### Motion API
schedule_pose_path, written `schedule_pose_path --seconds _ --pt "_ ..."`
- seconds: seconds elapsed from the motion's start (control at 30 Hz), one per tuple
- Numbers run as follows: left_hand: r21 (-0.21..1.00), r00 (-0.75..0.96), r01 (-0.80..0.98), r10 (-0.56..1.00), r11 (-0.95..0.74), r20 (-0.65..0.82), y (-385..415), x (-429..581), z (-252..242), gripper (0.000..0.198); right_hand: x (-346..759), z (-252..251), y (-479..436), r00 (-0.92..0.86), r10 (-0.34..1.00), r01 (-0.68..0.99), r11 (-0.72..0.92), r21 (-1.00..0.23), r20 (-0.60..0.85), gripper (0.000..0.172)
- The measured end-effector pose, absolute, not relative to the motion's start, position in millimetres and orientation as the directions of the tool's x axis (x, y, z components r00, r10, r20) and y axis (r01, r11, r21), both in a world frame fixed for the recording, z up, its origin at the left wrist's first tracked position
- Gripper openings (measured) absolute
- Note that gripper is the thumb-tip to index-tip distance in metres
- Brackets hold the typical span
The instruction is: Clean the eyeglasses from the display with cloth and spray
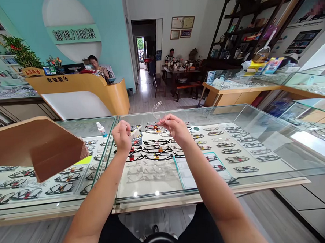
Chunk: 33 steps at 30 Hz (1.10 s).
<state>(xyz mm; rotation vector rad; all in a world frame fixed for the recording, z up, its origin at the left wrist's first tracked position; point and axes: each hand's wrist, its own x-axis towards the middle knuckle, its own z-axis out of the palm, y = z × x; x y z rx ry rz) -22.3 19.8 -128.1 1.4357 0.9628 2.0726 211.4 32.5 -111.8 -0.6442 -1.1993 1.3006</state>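
Note:
Above the glass counter, my right hand (178, 130) pinches a pair of clear, thin-framed eyeglasses (158, 107). They are tilted, with one lens raised above my fingertips. My left hand (122, 138) is held up to the left with its fingers curled closed. Whatever those fingers hold, if anything, is hidden. A small whitish item (136, 132) shows just right of that hand; I cannot tell whether the hand touches it. Rows of dark-framed eyeglasses (157, 149) lie beneath both hands inside the display case (144, 190).
A small white spray bottle (101, 129) stands on the counter's left part. Close at the left is a brown angular panel (29, 144). A teal-edged white sheet (191, 171) lies near the front. Two people sit farther back, one behind the cashier desk (77, 86).

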Motion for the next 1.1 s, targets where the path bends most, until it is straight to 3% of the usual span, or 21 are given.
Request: schedule_pose_path --seconds 0.1,0.17,0.2,0.33,0.4,0.77,0.97,1.1 --pt "0.593 -0.251 0.380 0.538 -0.710 0.805 13 -21 -127 0.045 214 -115 31 -0.234 0.919 -0.291 0.244 -0.925 0.317 0.015" --pt "0.435 -0.115 0.522 0.445 -0.734 0.888 11 -20 -126 0.020 216 -115 30 -0.277 0.906 -0.259 0.250 -0.933 0.320 0.013" --pt "0.357 -0.040 0.559 0.406 -0.748 0.913 10 -20 -126 0.018 217 -114 29 -0.305 0.899 -0.244 0.247 -0.938 0.316 0.012" --pt "0.177 0.188 0.603 0.354 -0.778 0.916 15 -22 -128 0.078 221 -106 23 -0.430 0.860 -0.173 0.219 -0.960 0.274 0.013" --pt "0.178 0.226 0.607 0.383 -0.774 0.896 17 -23 -130 0.086 223 -103 21 -0.465 0.847 -0.145 0.214 -0.966 0.257 0.012" --pt "0.255 0.210 0.587 0.448 -0.769 0.869 11 -20 -130 0.073 227 -102 20 -0.506 0.821 -0.097 0.251 -0.963 0.265 0.014" --pt "0.316 0.012 0.614 0.409 -0.724 0.913 13 -21 -132 0.074 223 -108 25 -0.174 0.857 -0.087 0.477 -0.875 0.484 0.022" --pt "0.416 -0.180 0.617 0.394 -0.668 0.901 14 -22 -131 0.075 220 -113 20 -0.051 0.725 0.168 0.684 -0.710 0.686 0.034"
